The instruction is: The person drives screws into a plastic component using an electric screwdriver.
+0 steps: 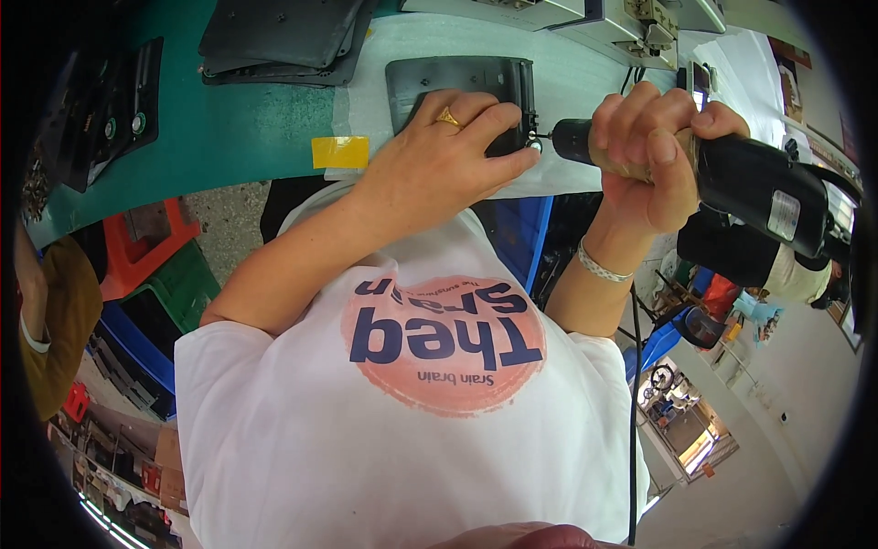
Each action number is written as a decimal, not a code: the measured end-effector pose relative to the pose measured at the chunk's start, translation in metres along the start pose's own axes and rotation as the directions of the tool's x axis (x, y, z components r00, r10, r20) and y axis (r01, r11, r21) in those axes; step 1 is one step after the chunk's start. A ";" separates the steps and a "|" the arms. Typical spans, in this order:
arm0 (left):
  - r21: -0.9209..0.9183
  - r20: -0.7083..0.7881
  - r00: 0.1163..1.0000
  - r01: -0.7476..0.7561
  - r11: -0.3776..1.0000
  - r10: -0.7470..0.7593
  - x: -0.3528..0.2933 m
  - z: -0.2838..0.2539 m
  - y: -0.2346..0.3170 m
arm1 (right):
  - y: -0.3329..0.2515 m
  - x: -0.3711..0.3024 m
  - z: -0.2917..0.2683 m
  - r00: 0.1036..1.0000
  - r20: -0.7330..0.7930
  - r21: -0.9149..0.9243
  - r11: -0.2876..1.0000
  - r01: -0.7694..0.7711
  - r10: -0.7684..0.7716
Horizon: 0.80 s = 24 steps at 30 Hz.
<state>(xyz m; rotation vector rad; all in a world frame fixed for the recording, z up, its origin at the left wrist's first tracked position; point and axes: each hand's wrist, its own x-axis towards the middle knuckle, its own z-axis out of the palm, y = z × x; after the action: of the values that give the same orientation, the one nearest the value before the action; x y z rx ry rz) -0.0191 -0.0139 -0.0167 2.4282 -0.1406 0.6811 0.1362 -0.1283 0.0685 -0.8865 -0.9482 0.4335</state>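
Note:
My right hand [645, 151] is wrapped round the body of a black electric screwdriver [773, 188], held almost level. Its bit points left and meets, or nearly meets, the right edge of a black plastic panel [457, 78]. My left hand [448, 151], with a ring on one finger, grips that panel from above. Its thumb and forefinger are at the panel's right edge, beside a small silver round part [535, 144]. The bit's tip is too small to tell whether a screw sits on it. My left fingers hide much of the panel's middle.
Black panels [270, 37] lie stacked at the far left of the green table [233, 119]. More panels with round silver parts [137, 123] stand at the left. A yellow label [340, 152] lies near the front edge. Grey equipment [631, 27] stands behind; a black cable [633, 412] hangs at right.

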 end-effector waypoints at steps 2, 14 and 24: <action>0.003 0.002 1.000 -0.002 1.000 0.002 0.000 0.001 -0.001 | 0.002 0.001 -0.002 1.000 -0.008 -0.002 1.000 -0.003 0.003; 0.005 0.006 1.000 -0.015 1.000 0.015 0.000 0.001 -0.003 | 0.002 -0.003 -0.002 1.000 -0.025 -0.090 0.996 0.013 -0.015; 0.013 0.047 0.999 -0.018 1.000 0.017 -0.001 -0.001 -0.002 | 0.010 0.004 -0.005 0.990 0.071 0.077 0.990 0.115 -0.121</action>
<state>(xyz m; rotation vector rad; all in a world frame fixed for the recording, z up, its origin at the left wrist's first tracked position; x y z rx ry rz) -0.0195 -0.0118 -0.0175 2.4597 -0.1768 0.6345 0.1433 -0.1220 0.0609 -0.7479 -1.0419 0.3996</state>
